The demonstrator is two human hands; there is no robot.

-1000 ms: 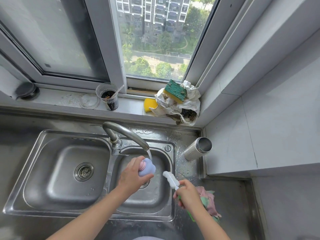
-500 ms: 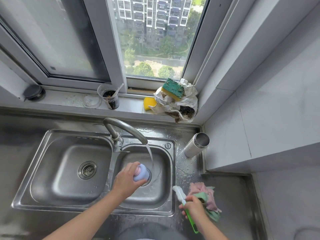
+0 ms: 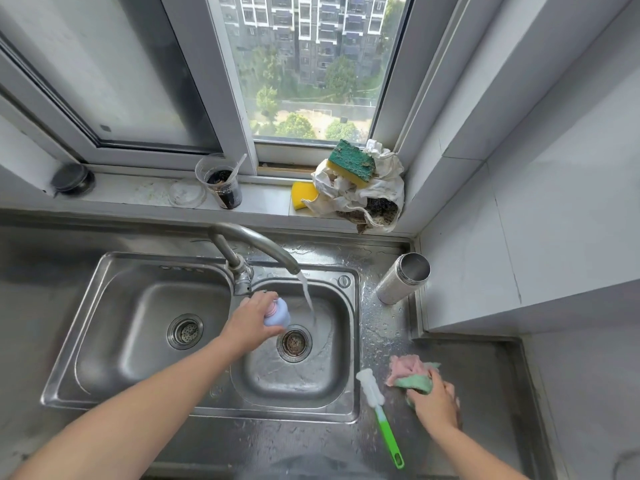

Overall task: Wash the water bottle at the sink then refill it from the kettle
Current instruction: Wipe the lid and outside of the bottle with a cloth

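Note:
My left hand [image 3: 251,322] grips a small blue and pink bottle lid [image 3: 278,313] over the right sink basin [image 3: 332,382], just left of the running water. The tap [image 3: 256,242] pours a stream beside it. The steel water bottle [image 3: 401,278] stands open-mouthed on the wet counter right of the sink. A bottle brush [image 3: 379,414] with a white sponge head and green handle lies on the counter by the sink rim. My right hand [image 3: 434,401] rests on a pink and green cloth [image 3: 408,370], fingers closing on it.
The left basin [image 3: 104,334] lies beside the right one. On the window sill sit a plastic cup with a spoon [image 3: 221,183], a yellow sponge [image 3: 304,195], a green scouring sponge on a rag pile [image 3: 353,164], and a dark round lid [image 3: 72,178]. A tiled wall rises at right.
My right hand has laid the brush down on the counter and moved right onto the cloth. My left hand has carried the lid left, out of the water stream.

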